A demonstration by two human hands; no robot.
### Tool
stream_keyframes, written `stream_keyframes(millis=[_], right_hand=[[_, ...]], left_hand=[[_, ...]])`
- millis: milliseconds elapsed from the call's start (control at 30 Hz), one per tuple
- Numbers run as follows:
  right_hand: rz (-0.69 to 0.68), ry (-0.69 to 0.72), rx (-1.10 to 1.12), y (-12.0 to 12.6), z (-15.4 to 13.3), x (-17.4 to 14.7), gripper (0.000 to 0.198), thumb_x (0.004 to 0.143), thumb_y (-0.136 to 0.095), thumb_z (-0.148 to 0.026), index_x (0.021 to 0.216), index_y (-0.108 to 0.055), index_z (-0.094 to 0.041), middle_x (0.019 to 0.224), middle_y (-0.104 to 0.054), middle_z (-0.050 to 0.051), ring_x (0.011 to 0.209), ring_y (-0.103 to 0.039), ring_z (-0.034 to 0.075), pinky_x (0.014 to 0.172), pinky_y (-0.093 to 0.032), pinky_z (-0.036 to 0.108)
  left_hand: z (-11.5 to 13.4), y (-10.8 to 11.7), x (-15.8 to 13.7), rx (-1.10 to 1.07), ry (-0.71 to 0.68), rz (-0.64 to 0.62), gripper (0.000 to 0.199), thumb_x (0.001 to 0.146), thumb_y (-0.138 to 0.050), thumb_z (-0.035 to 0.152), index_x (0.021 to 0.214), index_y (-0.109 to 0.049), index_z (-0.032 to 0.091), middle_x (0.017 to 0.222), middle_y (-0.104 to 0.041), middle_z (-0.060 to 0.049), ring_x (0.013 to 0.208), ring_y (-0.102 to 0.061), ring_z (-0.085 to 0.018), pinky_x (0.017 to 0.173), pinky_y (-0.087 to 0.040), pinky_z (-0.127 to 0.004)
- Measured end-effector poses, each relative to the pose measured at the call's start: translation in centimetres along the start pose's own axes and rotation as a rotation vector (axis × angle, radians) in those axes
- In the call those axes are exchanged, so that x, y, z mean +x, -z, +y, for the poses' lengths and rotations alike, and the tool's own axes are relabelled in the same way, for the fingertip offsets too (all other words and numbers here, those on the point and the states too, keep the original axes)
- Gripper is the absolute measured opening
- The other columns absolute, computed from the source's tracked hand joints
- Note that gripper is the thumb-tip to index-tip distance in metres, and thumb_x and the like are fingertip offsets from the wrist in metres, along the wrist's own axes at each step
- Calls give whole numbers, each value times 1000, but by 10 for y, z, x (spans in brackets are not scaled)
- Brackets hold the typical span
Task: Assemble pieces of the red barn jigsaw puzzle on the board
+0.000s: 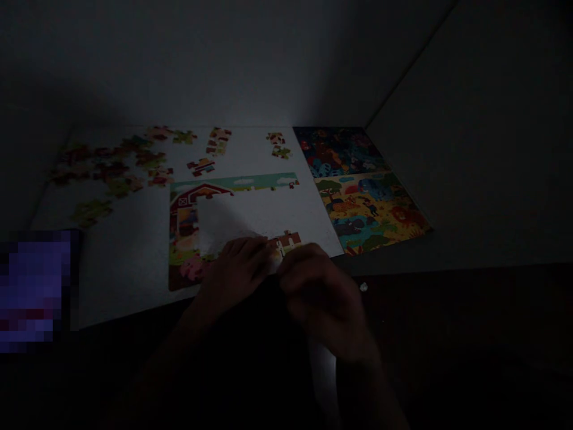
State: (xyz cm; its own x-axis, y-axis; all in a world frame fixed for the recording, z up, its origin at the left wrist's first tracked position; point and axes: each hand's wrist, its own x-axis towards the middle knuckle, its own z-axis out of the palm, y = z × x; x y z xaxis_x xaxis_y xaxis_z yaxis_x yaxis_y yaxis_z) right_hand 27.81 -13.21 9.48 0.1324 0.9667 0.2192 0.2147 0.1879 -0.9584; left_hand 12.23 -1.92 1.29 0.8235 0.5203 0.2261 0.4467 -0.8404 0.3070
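Observation:
In dim light, a partly joined jigsaw puzzle (242, 181) with a farm picture lies on a white table (250, 218). Its top and left sides are joined, with a red barn and a pink pig showing. My left hand (237, 269) rests flat over the puzzle's lower edge, fingers stretched out to the right. Beside its fingertips are puzzle pieces (289, 240) with a white fence on them. Close by on the right, my right hand (324, 292) is closed, its fingers curled inward at the table's front edge. Whatever it pinches is hidden by the fingers.
Many loose puzzle pieces (111, 167) are spread at the back left. Several more pieces (218, 141) lie behind the puzzle. Two finished-looking animal pictures (367, 209) lie at the right. A pixelated bright screen (33, 286) is at the left edge. A wall (201, 65) rises behind.

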Motion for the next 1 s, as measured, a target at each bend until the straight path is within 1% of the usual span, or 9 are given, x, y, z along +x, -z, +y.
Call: stream_keyframes(millis=[67, 133, 167, 200, 267, 400, 667, 833, 1000], right_hand=[[38, -5, -305, 6, 34, 10, 27, 88, -58, -30, 115, -61, -29, 119, -62, 5, 119, -53, 24, 103, -44, 47], [44, -42, -552, 12, 67, 15, 45, 86, -64, -33, 129, -53, -26, 134, -54, 10, 129, -45, 28, 108, -39, 51], [26, -53, -636, 14, 80, 16, 52, 85, -65, -35, 134, -50, -25, 138, -51, 12, 131, -43, 29, 108, -38, 53], [10, -52, -700, 16, 90, 16, 56, 85, -66, -36, 137, -48, -25, 140, -50, 12, 131, -42, 30, 108, -37, 53], [-10, -43, -781, 18, 102, 15, 52, 88, -63, -35, 137, -48, -25, 140, -51, 12, 130, -44, 29, 107, -37, 52], [13, -34, -852, 23, 105, 15, 37, 92, -57, -29, 129, -56, -25, 134, -57, 10, 126, -49, 27, 104, -40, 48], [128, -28, -941, 57, 121, 12, 31, 92, -54, -29, 121, -62, -21, 130, -59, 12, 122, -52, 28, 103, -42, 50], [148, 73, -984, 67, 133, 9, 31, 94, -49, -30, 121, -62, -20, 127, -62, 14, 117, -56, 28, 99, -47, 49], [195, 217, -1044, 75, 160, 12, 30, 93, -48, -31, 116, -65, -22, 121, -65, 13, 109, -62, 28, 91, -52, 49]], left_hand=[[1, 0, 0, 22, -8, -4, 33, 94, -52, 26, 127, -58, 22, 124, -61, -8, 112, -54, -26, 97, -46, -44], [1, 0, 0, 35, -15, 16, 34, 94, -53, 25, 127, -58, 23, 125, -60, -8, 112, -54, -26, 95, -46, -44], [1, -1, 0, 35, -21, 26, 34, 94, -53, 24, 127, -58, 23, 126, -60, -8, 112, -54, -26, 95, -47, -44], [1, -1, 0, 31, -23, 39, 33, 94, -53, 24, 127, -59, 23, 126, -60, -7, 112, -54, -25, 95, -47, -43], [1, 0, 0, 19, -20, 51, 32, 94, -53, 23, 124, -61, 24, 126, -60, -7, 112, -54, -24, 95, -47, -43], [1, 1, -1, -5, -12, 44, 30, 94, -53, 22, 122, -62, 25, 127, -59, -6, 113, -54, -24, 95, -47, -43], [-1, -3, -2, -26, -18, 82, 30, 93, -53, 18, 120, -62, 25, 127, -60, -4, 112, -54, -23, 96, -46, -41], [0, -5, -5, -51, -21, 122, 31, 90, -54, 15, 119, -62, 24, 127, -60, -4, 111, -55, -23, 95, -46, -41], [2, -9, -10, -59, 27, 153, 35, 88, -57, 15, 121, -59, 25, 127, -61, -3, 110, -55, -21, 94, -46, -39]])
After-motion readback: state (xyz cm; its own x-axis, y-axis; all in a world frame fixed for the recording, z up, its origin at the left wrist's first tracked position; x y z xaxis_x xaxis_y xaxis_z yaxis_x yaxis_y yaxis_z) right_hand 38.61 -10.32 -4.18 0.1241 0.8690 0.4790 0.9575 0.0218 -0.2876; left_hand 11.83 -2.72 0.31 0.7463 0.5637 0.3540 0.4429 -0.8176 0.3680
